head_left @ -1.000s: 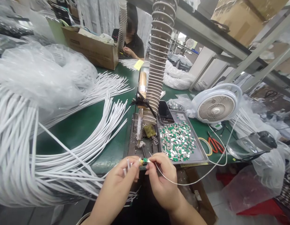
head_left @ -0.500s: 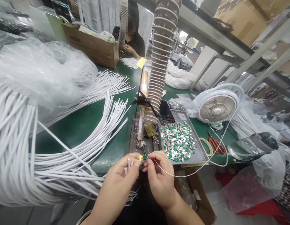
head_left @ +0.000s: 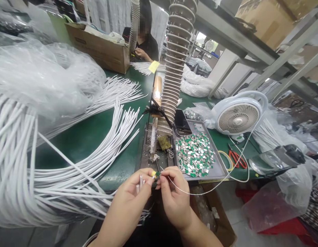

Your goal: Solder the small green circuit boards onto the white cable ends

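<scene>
Green bench (head_left: pixel 71 151) crowded by hose (head_left: pixel 178 51), tray (head_left: pixel 222 168), fan (head_left: pixel 237 120); left fingers (head_left: pixel 146 187) grip cables (head_left: pixel 141 180), right fingers (head_left: pixel 173 172) wire (head_left: pixel 197 194).

Green bench (head_left: pixel 68 144): white cable bundles (head_left: pixel 107 154) left; metal tray (head_left: pixel 217 166), fan (head_left: pixel 237 118), red-handled pliers (head_left: pixel 238 157) right.

The left hand (head_left: pixel 133 195) and the right hand (head_left: pixel 175 197) are both bare, from the slim fingers (head_left: pixel 173 171) through the rounded thumbs to the narrower wrists. The left forearm (head_left: pixel 109 227) and right forearm (head_left: pixel 197 229) are bare too, running to the near edge. Between them shows dark, nearly black clothing (head_left: pixel 156 230), too shadowed to tell its cut or fabric.
</scene>
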### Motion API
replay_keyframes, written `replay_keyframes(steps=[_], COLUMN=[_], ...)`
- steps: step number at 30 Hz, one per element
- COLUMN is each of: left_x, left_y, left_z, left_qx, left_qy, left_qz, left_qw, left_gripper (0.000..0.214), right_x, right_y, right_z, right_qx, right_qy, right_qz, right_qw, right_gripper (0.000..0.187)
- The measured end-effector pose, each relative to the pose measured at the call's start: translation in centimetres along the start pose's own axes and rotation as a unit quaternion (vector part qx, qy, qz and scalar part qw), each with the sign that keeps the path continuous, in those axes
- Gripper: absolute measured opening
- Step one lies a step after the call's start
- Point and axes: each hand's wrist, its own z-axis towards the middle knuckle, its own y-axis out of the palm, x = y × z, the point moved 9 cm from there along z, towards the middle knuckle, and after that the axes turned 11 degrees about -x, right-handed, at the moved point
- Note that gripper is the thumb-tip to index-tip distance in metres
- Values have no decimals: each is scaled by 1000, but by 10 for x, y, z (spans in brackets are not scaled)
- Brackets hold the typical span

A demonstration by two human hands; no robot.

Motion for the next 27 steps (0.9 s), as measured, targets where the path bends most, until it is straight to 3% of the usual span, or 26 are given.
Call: replay_keyframes(steps=[4,11,16,27], left_x=[-1,-8,-6,-2], left_y=[-3,2,5,5], left_z=[-1,3,7,5], left_qx=[13,2,-9,3], left_qy=[-1,-52,-65,-76], left_qz=[-10,-68,-97,-119], left_qw=[1000,996,993,990], left_gripper=[30,25,24,26], right_x=[-6,-18,-28,-28], right_y=[-2,-8,-5,-4], right_z=[1,-7,-7,-4], right_qx=[1,16,1,1], right_qy=[-18,-92,-141,-140], right_qz=[-18,-37,-44,-51], right_qw=[1000,995,989,989], right_gripper=[16,37,34,28])
